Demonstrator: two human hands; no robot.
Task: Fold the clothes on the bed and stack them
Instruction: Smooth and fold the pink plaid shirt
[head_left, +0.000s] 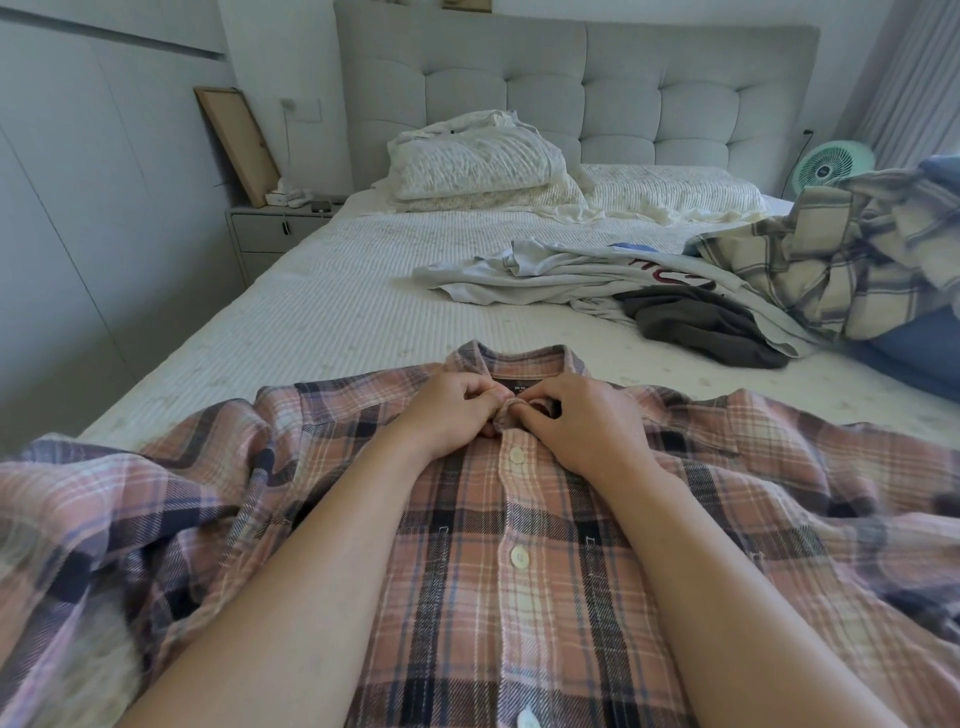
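Observation:
A pink and navy plaid shirt (519, 597) lies front-up across the near end of the bed (322, 312), collar pointing away from me, sleeves spread to both sides. Its front placket is buttoned below the collar. My left hand (447, 410) and my right hand (582, 421) meet at the top of the placket just under the collar, each pinching the shirt fabric there with curled fingers. Further back on the right lie unfolded clothes: a white T-shirt with red print (561, 270), a dark grey garment (706, 327) and a cream plaid shirt (841, 260).
Pillows (483, 161) and a rumpled sheet sit against the padded headboard (623, 88). A blue item (919, 348) lies at the right edge. A nightstand (275, 228) with a leaning frame stands left of the bed, and a small green fan (834, 163) at the back right.

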